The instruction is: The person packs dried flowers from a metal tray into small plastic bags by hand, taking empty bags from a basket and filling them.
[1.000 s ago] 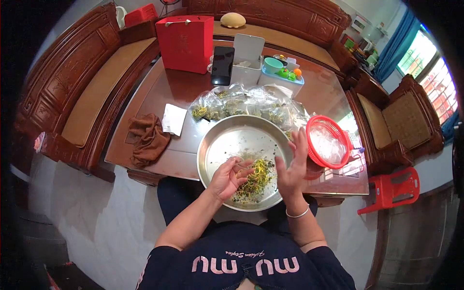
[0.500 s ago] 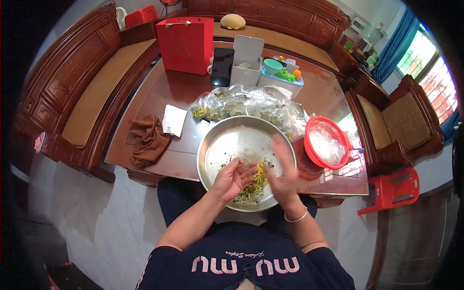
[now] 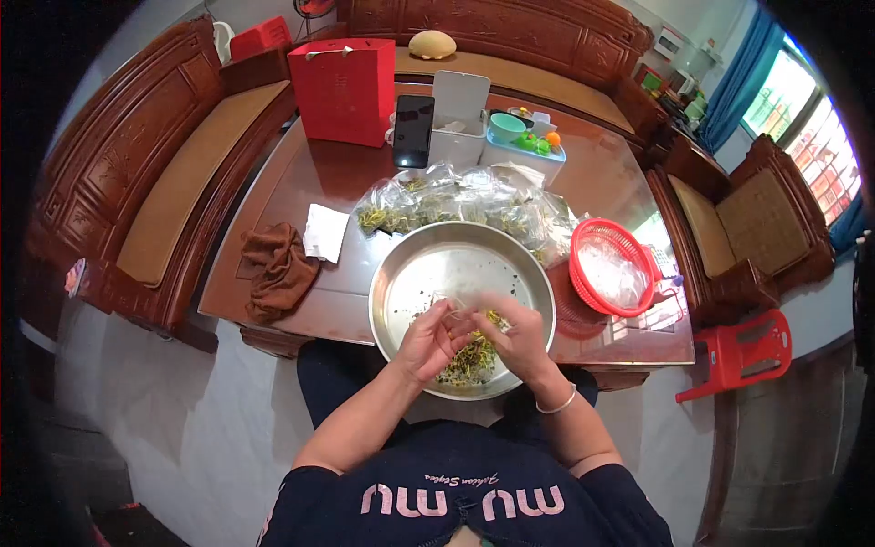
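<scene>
Above a round steel pan (image 3: 390,273), my left hand (image 3: 427,346) is palm up with curled fingers. Its thumb and fingertips close on something small and pale, perhaps see-through, which I cannot make out. My right hand (image 3: 519,339), a bracelet at its wrist, reaches in from the right. Its bent fingers are pinched together close to the left fingertips, slightly blurred, and what they hold is unclear. Beneath both hands lies a heap of yellow-green dried plant bits (image 3: 469,363), partly hidden by them. Dark crumbs are scattered over the pan bottom.
Filled clear plastic bags (image 3: 465,196) lie behind the pan. A red basket (image 3: 583,278) with clear plastic stands right. A brown cloth (image 3: 276,273) and white tissue pack (image 3: 325,232) lie left. Farther back are a phone (image 3: 413,132), red bag (image 3: 342,96) and bins.
My right hand has moved left and inward, bringing its fingertips to those of my left hand. The left hand stays nearly in place over the pan. The view has shifted slightly.
</scene>
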### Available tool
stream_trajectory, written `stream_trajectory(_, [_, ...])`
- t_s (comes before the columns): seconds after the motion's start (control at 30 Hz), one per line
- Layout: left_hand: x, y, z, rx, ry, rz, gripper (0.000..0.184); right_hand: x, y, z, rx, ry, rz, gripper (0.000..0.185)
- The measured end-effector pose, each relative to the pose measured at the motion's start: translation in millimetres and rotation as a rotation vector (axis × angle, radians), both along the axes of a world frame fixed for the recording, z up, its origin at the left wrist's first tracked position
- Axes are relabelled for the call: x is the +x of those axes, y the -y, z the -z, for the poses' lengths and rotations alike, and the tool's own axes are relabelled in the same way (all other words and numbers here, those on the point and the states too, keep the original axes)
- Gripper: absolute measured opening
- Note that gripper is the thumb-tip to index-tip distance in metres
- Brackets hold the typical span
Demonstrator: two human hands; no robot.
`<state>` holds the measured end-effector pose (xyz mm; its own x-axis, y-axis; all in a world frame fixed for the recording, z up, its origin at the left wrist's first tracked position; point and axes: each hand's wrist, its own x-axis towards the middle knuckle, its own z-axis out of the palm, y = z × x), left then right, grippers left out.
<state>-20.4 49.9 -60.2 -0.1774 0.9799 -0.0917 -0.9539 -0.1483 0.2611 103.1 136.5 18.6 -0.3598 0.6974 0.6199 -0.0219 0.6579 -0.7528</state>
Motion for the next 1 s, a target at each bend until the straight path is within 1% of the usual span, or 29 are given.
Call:
stream_trajectory(0.07, [3,-1,-1,0.012,-0.005,0.024,0.016,7,-3,10,-0.061,0.29,-0.161,0.019])
stream_trajectory(0.1, [3,-1,-2,0.015,-0.004,0.022,0.016,6,-5,9,-0.058,0.292,-0.162,0.019])
stream_trajectory(0.23, [-2,3,-1,-0.075,-0.088,-0.039,0.014,-1,-12,-1,-0.265,-0.046,-0.088,0.012])
stream_trajectory(0.27, [-3,4,-1,-0.074,-0.089,-0.037,0.014,-1,-12,-3,-0.265,-0.047,-0.087,0.012])
stream_trajectory(0.4, [0,5,-2,-0.057,-0.108,0.006,0.013,5,-14,-7,-0.197,0.319,-0.161,0.007])
stream_trajectory(0.43, [0,4,-4,-0.054,-0.109,0.004,0.013,4,-18,-8,-0.194,0.318,-0.161,0.007])
stream_trajectory(0.57, [2,6,-9,-0.087,-0.142,-0.018,0.012,2,-35,-6,0.08,0.309,-0.114,0.005])
stream_trajectory(0.6, [1,5,-9,-0.083,-0.145,-0.017,0.012,3,-36,-8,0.083,0.307,-0.112,0.005])
stream_trajectory(0.73, [0,8,-2,-0.09,-0.158,0.004,0.012,4,-35,-12,-0.056,0.491,-0.132,0.003])
stream_trajectory(0.77, [0,7,-1,-0.091,-0.159,0.007,0.012,4,-34,-12,-0.057,0.49,-0.129,0.003])
stream_trajectory(0.9, [-2,6,2,-0.118,-0.147,-0.026,0.012,0,-30,-12,-0.359,0.236,-0.309,0.004])
stream_trajectory(0.93, [-2,6,1,-0.119,-0.149,-0.023,0.012,1,-29,-13,-0.36,0.234,-0.307,0.004])
stream_trajectory(1.0, [0,7,-4,-0.128,-0.168,0.007,0.012,3,-27,-17,-0.226,0.333,-0.244,0.003])
